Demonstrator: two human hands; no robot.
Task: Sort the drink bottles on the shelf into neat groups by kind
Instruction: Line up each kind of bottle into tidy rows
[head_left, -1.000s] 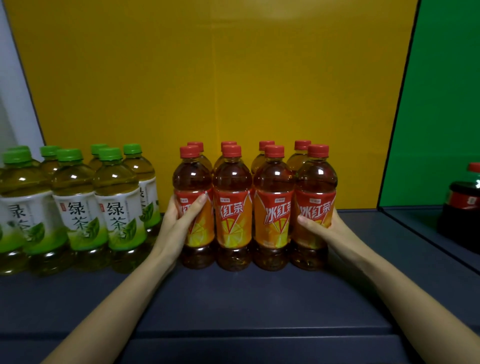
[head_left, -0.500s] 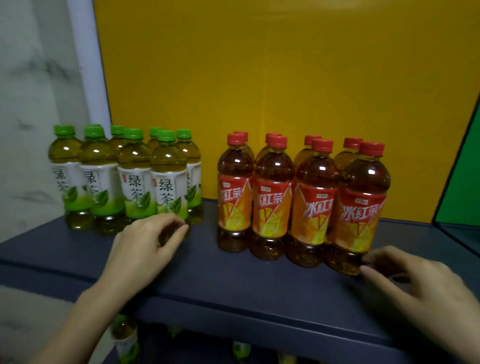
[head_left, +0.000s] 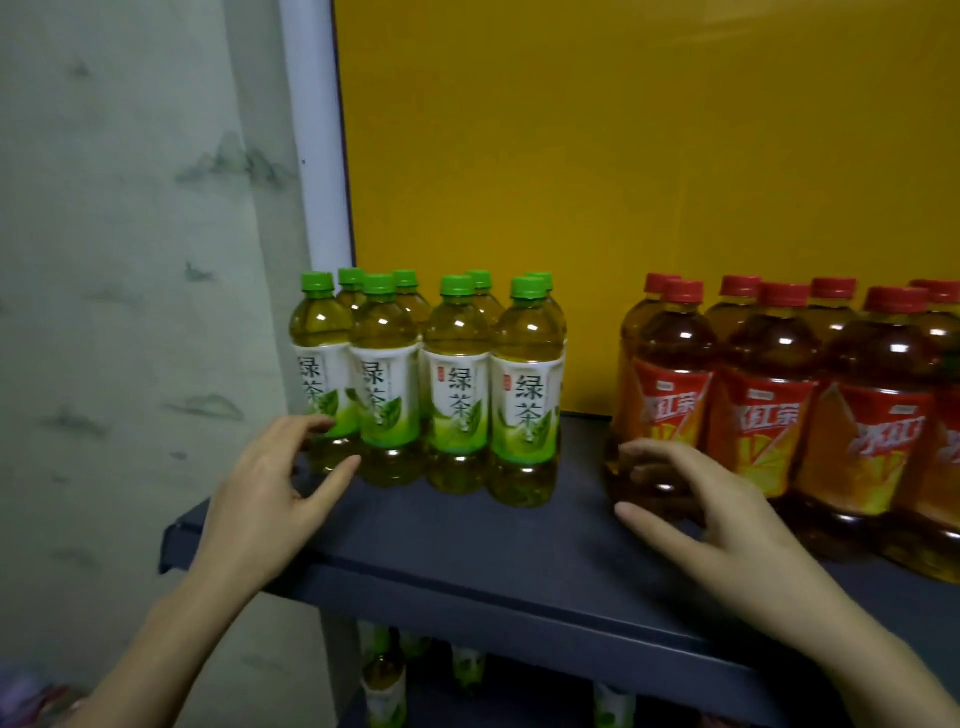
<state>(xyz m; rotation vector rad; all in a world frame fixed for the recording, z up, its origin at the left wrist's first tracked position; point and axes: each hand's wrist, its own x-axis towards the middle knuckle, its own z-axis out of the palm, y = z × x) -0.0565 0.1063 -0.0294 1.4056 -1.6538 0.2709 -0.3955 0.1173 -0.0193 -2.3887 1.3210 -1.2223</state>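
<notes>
Seen from the head camera, the green tea bottles (head_left: 457, 384) stand upright, caps up, in a tight two-row block at the shelf's (head_left: 467, 566) left end. The red tea bottles (head_left: 769, 415) stand upright to their right, across a gap. The left hand (head_left: 270, 499), fingers spread and empty, is at the leftmost green bottle's lower part; contact is unclear. The right hand (head_left: 717, 525), loosely spread and empty, hovers just before the leftmost red bottle. More bottles (head_left: 384, 680) stand below.
</notes>
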